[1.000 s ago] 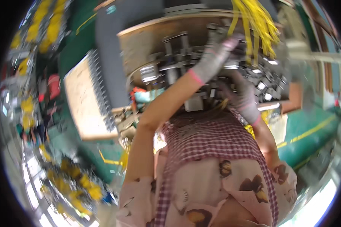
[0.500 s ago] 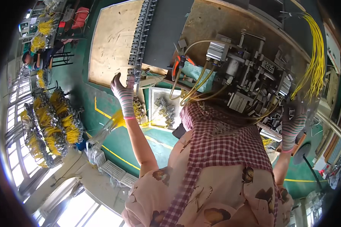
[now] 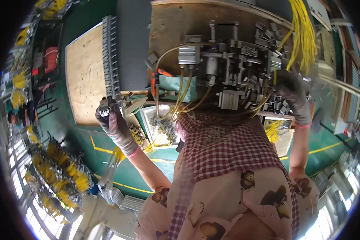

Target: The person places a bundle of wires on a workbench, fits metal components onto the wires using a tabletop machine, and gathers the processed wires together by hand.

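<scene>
My gloved left hand is raised at the left and pinches a small dark connector block. It sits just below a long rack of dark connectors that runs along a wooden board. My gloved right hand is at the right side of a grey machine with cylinders and hoses. Its fingers curl around the lower end of a bundle of yellow wires. The hand is dark and slightly blurred.
A white tray of small wired parts lies below the machine. Heaps of yellow wire harnesses hang at the lower left. The floor is green with yellow lines. My checked and patterned clothing fills the lower middle.
My left hand has moved up toward the connector rack with the small block in it. My right hand has risen from the lower right to the yellow wires at the machine.
</scene>
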The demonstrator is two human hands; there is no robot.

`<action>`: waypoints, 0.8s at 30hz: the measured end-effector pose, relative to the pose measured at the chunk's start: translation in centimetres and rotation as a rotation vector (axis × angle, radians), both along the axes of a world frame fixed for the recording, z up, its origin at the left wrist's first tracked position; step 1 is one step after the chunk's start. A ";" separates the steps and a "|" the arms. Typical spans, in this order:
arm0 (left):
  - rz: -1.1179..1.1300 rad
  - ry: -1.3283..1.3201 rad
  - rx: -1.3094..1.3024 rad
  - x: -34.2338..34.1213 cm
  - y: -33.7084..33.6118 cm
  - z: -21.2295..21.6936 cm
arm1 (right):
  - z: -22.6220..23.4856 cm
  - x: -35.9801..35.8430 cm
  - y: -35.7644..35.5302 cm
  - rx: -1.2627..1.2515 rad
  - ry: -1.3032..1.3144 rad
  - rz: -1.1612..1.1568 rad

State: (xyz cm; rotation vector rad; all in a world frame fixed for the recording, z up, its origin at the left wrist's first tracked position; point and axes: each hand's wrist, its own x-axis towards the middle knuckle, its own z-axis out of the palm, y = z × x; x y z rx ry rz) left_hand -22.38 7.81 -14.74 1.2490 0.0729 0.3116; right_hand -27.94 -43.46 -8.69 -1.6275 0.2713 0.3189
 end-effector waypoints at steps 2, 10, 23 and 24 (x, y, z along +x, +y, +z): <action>-0.241 0.128 -0.275 1.7 -6.7 2.6 | -0.1 1.6 3.0 0.163 -0.126 0.007; -1.022 0.198 0.228 6.5 -23.3 0.8 | -0.8 4.5 5.9 -0.160 -0.368 -0.075; -1.053 0.070 0.296 6.0 -27.9 2.7 | 0.2 5.0 4.1 -0.373 -0.585 -0.026; -1.050 0.069 0.300 6.0 -27.8 3.0 | 0.2 5.0 4.0 -0.412 -0.629 -0.044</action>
